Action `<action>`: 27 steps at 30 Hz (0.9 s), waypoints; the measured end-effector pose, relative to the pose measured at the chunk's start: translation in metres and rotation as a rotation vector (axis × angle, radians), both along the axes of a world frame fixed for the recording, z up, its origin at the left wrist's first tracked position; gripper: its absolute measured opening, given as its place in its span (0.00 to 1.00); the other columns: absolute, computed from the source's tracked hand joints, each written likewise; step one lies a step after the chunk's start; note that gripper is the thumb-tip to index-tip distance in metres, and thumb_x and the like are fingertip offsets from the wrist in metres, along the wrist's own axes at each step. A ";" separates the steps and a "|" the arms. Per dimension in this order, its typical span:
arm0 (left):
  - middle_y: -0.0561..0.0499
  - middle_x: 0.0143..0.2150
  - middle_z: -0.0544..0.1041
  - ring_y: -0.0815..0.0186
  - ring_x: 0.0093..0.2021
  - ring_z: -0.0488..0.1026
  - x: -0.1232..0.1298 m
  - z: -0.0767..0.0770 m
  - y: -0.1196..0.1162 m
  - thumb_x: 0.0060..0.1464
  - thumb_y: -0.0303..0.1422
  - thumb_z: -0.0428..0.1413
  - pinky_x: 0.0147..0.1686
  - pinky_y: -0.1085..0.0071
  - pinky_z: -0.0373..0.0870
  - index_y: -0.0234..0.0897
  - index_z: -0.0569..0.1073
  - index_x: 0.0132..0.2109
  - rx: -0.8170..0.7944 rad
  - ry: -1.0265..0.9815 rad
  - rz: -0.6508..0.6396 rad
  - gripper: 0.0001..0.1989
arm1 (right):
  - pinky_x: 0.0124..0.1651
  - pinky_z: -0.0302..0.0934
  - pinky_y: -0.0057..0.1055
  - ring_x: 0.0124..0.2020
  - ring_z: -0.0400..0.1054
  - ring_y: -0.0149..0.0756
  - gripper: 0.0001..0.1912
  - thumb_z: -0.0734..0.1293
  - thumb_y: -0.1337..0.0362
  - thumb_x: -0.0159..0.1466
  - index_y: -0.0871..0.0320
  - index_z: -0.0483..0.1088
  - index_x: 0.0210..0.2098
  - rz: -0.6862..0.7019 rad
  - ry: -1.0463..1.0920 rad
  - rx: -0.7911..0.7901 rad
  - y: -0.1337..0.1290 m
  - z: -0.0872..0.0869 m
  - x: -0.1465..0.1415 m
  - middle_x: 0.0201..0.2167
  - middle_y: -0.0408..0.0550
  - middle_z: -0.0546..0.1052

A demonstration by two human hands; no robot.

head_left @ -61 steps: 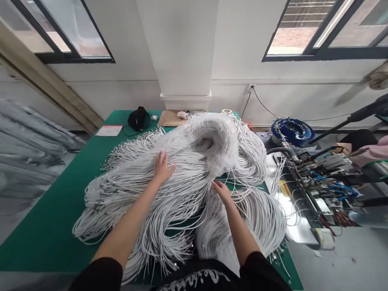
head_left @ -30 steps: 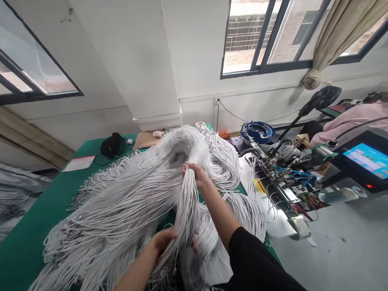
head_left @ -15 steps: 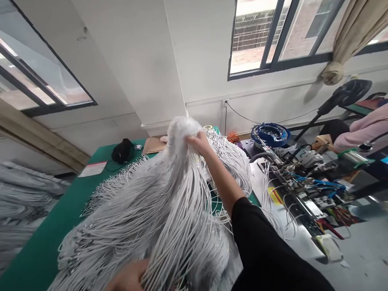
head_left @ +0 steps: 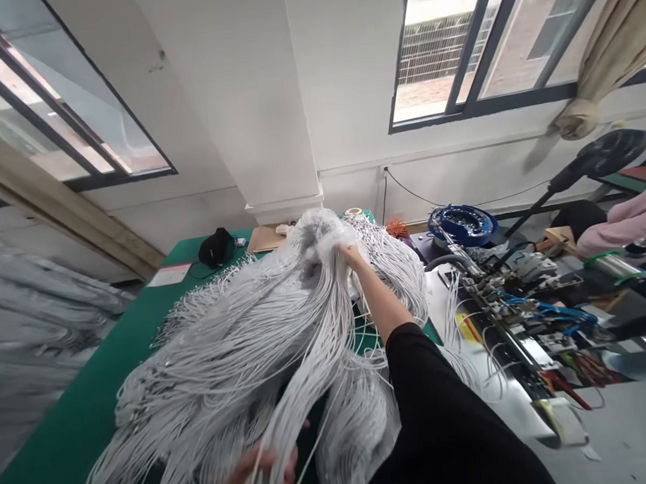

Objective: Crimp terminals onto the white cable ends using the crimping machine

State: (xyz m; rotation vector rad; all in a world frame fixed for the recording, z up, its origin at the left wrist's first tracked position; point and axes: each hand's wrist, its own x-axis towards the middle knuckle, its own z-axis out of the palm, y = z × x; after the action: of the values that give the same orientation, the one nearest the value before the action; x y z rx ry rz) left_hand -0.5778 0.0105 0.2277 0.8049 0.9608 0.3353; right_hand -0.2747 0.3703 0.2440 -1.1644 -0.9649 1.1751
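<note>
Cables [head_left: 221, 351], white and heaped over the middle of the green tabletop [head_left: 90, 400], reaching toward its right edge. From where I stand, the worker's right hand [head_left: 347, 255] grips one bundle beside crumpled plastic wrap [head_left: 322, 228], toward the far edge; the left hand [head_left: 264, 468], slightly blurred, is curled round apparently the same strands, nearer the near edge. Probable faults: crossed strands could knot under a hard pull; slick wrap could loosen the grip; loops could snag the machine [head_left: 522, 334].
</note>
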 end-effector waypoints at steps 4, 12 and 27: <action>0.49 0.30 0.73 0.63 0.25 0.69 -0.002 0.020 0.001 0.41 0.55 0.49 0.29 0.61 0.70 0.53 0.74 0.49 0.037 -0.035 0.266 0.29 | 0.51 0.60 0.37 0.43 0.68 0.40 0.15 0.69 0.62 0.47 0.61 0.69 0.34 -0.115 -0.197 -0.054 -0.065 -0.028 0.005 0.36 0.50 0.75; 0.41 0.39 0.77 0.60 0.37 0.75 -0.019 0.070 0.005 0.62 0.40 0.24 0.35 0.65 0.71 0.21 0.70 0.51 0.322 0.335 0.208 0.37 | 0.37 0.68 0.41 0.32 0.71 0.43 0.17 0.65 0.48 0.51 0.51 0.73 0.34 0.311 -0.159 -0.196 -0.315 -0.084 -0.045 0.31 0.50 0.76; 0.38 0.48 0.76 0.48 0.51 0.71 -0.028 0.060 -0.003 0.58 0.55 0.29 0.49 0.51 0.66 0.30 0.72 0.50 0.496 0.151 0.279 0.39 | 0.46 0.60 0.40 0.37 0.68 0.42 0.17 0.59 0.53 0.60 0.58 0.73 0.29 0.286 -0.732 0.065 -0.370 -0.099 -0.095 0.31 0.51 0.75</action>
State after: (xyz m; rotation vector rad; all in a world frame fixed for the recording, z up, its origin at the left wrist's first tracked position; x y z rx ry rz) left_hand -0.6059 0.0072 0.2877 1.1597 1.1534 0.7843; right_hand -0.3697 0.0004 0.1449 -1.4703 -1.7544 0.9240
